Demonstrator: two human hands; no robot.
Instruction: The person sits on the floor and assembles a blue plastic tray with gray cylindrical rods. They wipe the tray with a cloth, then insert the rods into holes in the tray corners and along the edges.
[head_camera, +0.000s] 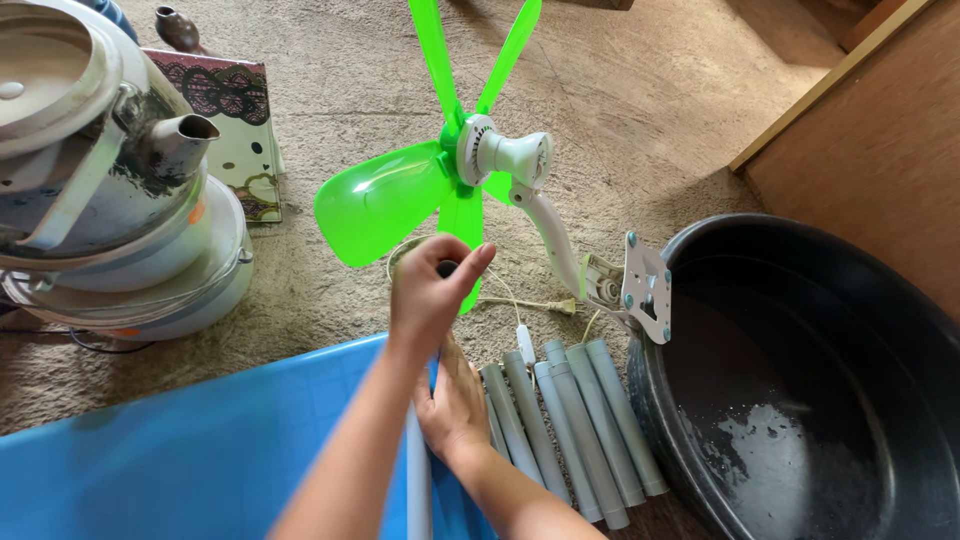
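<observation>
My left hand (428, 295) is closed around the top end of a grey pipe (418, 480) that stands nearly upright in front of me. My right hand (455, 405) grips the same pipe lower down, just above the edge of a blue plastic tub (200, 450). Several more grey pipes (575, 430) lie side by side on the floor, just right of my hands. Beyond my hands lies a small fan with bright green blades (385, 200), a white motor housing (510, 155) and a grey mounting bracket (645, 285).
A large black basin (850, 300) holding a little water sits at the right, touching the pipes. At the left a metal kettle (90, 130) rests on stacked white pots. A patterned box (235, 120) lies behind them and a wooden cabinet (880, 130) stands far right.
</observation>
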